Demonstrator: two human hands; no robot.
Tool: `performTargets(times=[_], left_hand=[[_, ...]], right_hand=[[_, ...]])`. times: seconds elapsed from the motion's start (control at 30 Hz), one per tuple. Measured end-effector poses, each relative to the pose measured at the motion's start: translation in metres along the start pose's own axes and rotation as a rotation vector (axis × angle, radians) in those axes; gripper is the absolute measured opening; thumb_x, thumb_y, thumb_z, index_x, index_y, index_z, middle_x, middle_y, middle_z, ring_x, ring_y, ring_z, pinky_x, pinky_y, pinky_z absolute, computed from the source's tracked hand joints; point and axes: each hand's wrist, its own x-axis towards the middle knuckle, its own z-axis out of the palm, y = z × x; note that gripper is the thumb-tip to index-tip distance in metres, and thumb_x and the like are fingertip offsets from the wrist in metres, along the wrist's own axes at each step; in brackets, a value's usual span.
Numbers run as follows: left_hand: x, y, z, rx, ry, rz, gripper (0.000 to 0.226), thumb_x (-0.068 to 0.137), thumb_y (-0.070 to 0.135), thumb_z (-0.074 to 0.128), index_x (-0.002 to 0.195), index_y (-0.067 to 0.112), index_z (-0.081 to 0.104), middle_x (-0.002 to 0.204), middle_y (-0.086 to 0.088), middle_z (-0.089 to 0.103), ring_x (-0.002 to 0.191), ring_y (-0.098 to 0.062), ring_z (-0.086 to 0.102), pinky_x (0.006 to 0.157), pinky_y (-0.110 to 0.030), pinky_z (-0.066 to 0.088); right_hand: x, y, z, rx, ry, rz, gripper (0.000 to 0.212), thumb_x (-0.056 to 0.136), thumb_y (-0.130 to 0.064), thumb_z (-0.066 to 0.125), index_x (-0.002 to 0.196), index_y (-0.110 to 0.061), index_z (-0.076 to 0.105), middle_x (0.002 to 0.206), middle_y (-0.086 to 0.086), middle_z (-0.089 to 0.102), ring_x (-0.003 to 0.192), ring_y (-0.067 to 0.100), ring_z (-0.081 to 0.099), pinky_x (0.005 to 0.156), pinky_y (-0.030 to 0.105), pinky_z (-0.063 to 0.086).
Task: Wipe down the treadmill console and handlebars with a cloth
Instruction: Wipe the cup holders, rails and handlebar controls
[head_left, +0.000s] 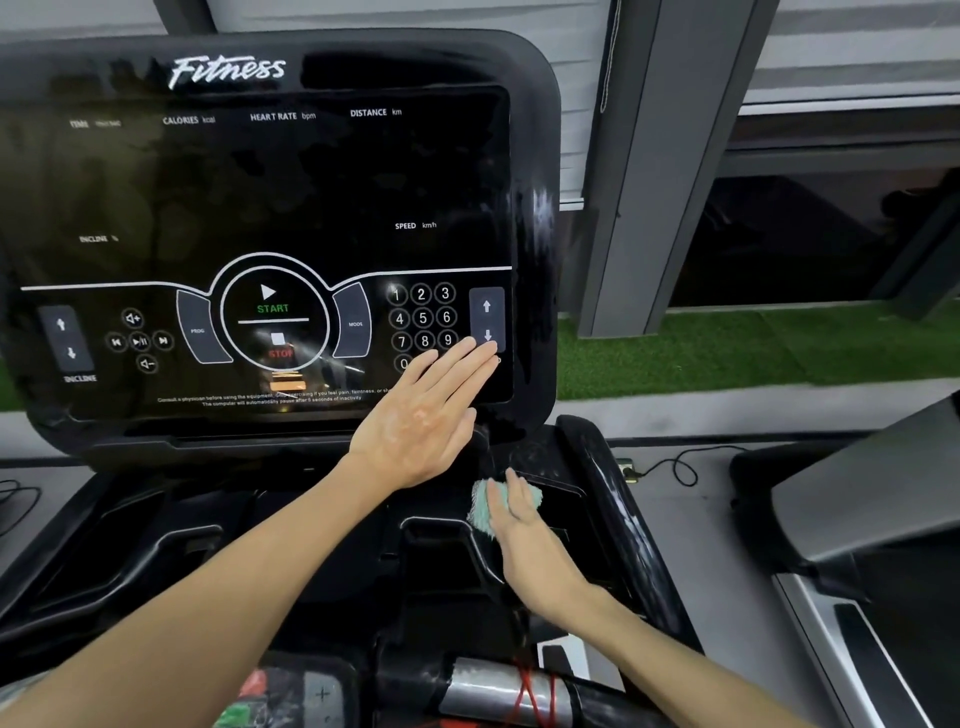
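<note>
Right hand (524, 538) lies with fingers nearly straight on the cloth (484, 506), pressing it into the tray (569, 499) just below the console (311, 208). Left hand (415, 426) rests flat and open on the console's lower right corner, holding nothing. Wiping the tray well likely calls for firm pressure, overlapping strokes, and pushing the cloth into the corners.
</note>
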Motion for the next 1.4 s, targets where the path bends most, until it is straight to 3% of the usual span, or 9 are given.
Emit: performTargets(times=[0.2, 0.33, 0.4, 0.57, 0.73, 0.83, 1.0, 1.23, 1.4], left_hand=[[0.001, 0.0, -0.001, -0.003, 0.0, -0.007, 0.056, 0.096, 0.023, 0.036, 0.15, 0.006, 0.034, 0.159, -0.007, 0.029, 0.146, -0.023, 0.027, 0.118, -0.04, 0.021], [0.001, 0.0, 0.0, -0.001, -0.001, -0.002, 0.056, 0.097, 0.023, 0.036, 0.15, 0.005, 0.034, 0.159, -0.008, 0.029, 0.146, -0.023, 0.027, 0.118, -0.041, 0.022], [0.001, 0.0, 0.0, -0.003, 0.0, 0.002, 0.056, 0.096, 0.023, 0.037, 0.15, 0.005, 0.034, 0.159, -0.008, 0.029, 0.146, -0.023, 0.027, 0.118, -0.041, 0.023], [-0.001, -0.002, 0.002, -0.011, -0.007, 0.006, 0.058, 0.096, 0.024, 0.039, 0.15, 0.006, 0.032, 0.16, -0.006, 0.026, 0.148, -0.022, 0.024, 0.119, -0.041, 0.023], [-0.001, -0.002, 0.002, 0.001, -0.016, 0.002, 0.058, 0.097, 0.024, 0.038, 0.151, 0.007, 0.03, 0.161, -0.006, 0.024, 0.149, -0.021, 0.021, 0.119, -0.04, 0.018], [0.0, -0.001, 0.002, 0.005, -0.013, 0.0, 0.058, 0.097, 0.025, 0.037, 0.151, 0.007, 0.029, 0.161, -0.006, 0.024, 0.149, -0.021, 0.021, 0.12, -0.04, 0.017], [0.0, 0.0, 0.002, -0.008, 0.015, 0.0, 0.057, 0.097, 0.024, 0.036, 0.151, 0.006, 0.031, 0.16, -0.007, 0.026, 0.148, -0.022, 0.024, 0.119, -0.041, 0.02], [0.0, -0.001, 0.001, 0.002, 0.006, 0.008, 0.057, 0.096, 0.023, 0.038, 0.15, 0.005, 0.032, 0.159, -0.008, 0.028, 0.147, -0.023, 0.025, 0.118, -0.041, 0.022], [0.0, -0.001, 0.0, 0.005, 0.002, 0.009, 0.058, 0.095, 0.022, 0.039, 0.15, 0.006, 0.033, 0.159, -0.008, 0.028, 0.147, -0.023, 0.025, 0.118, -0.041, 0.021]], right_hand=[[0.04, 0.012, -0.01, -0.072, 0.127, 0.071, 0.067, 0.09, 0.01, 0.035, 0.152, -0.009, 0.02, 0.16, 0.014, 0.009, 0.148, 0.03, -0.001, 0.118, 0.037, 0.014], [0.071, 0.016, -0.028, -0.031, 0.132, 0.107, 0.039, 0.087, 0.003, 0.045, 0.123, -0.004, 0.058, 0.137, 0.016, 0.048, 0.13, 0.033, 0.038, 0.104, 0.034, 0.037], [0.091, 0.021, -0.037, 0.002, 0.084, 0.172, 0.035, 0.09, -0.005, 0.045, 0.123, -0.006, 0.059, 0.13, 0.016, 0.056, 0.122, 0.032, 0.049, 0.099, 0.029, 0.038], [0.126, 0.042, -0.048, -0.102, -0.097, 0.338, 0.041, 0.099, -0.018, 0.044, 0.14, -0.015, 0.044, 0.144, 0.008, 0.046, 0.134, 0.025, 0.04, 0.114, 0.041, 0.025], [0.107, 0.042, -0.048, -0.023, -0.098, 0.332, 0.039, 0.095, -0.012, 0.051, 0.133, -0.004, 0.049, 0.13, 0.016, 0.056, 0.119, 0.031, 0.053, 0.096, 0.032, 0.042], [0.079, 0.04, -0.042, -0.06, 0.03, 0.148, 0.036, 0.095, -0.004, 0.043, 0.129, -0.006, 0.054, 0.135, 0.015, 0.05, 0.127, 0.031, 0.043, 0.095, 0.028, 0.035], [0.042, 0.058, -0.028, -0.112, -0.071, 0.036, 0.052, 0.101, -0.008, 0.033, 0.152, -0.019, 0.026, 0.159, 0.008, 0.018, 0.148, 0.027, 0.01, 0.113, 0.046, 0.029], [0.093, 0.074, -0.046, -0.061, -0.045, 0.2, 0.04, 0.093, 0.0, 0.043, 0.131, -0.007, 0.055, 0.141, 0.017, 0.042, 0.127, 0.037, 0.044, 0.1, 0.035, 0.035], [0.104, 0.072, -0.052, -0.059, -0.08, 0.207, 0.034, 0.097, -0.008, 0.045, 0.13, -0.009, 0.056, 0.136, 0.02, 0.051, 0.12, 0.038, 0.05, 0.09, 0.034, 0.038]])
